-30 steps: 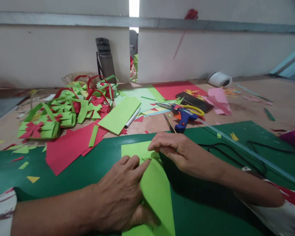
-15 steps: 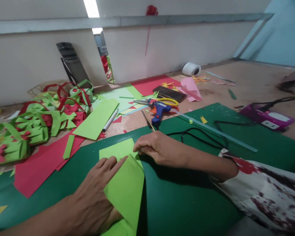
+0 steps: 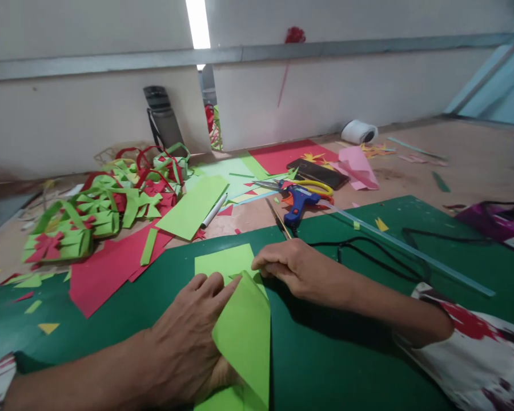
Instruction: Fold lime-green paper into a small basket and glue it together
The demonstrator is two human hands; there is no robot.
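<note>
A light green paper sheet (image 3: 244,331) lies on the dark green mat (image 3: 351,365), its near part folded up and over. My left hand (image 3: 188,348) lies flat on the sheet's left side, fingers pointing at the fold's tip, with the folded flap resting against the palm. My right hand (image 3: 295,268) pinches the fold's upper corner, fingers closed on the paper's right edge.
Red paper (image 3: 107,265) and green and red paper crafts (image 3: 107,205) lie at the left. Behind the hands are a blue glue gun (image 3: 300,202), yellow-handled scissors (image 3: 308,185), a pen (image 3: 214,211), a phone (image 3: 317,171) and a clear ruler (image 3: 411,248). A black cable (image 3: 368,245) crosses the mat.
The view has swung back to the left. Both hands stay on the green sheet, holding the same fold.
</note>
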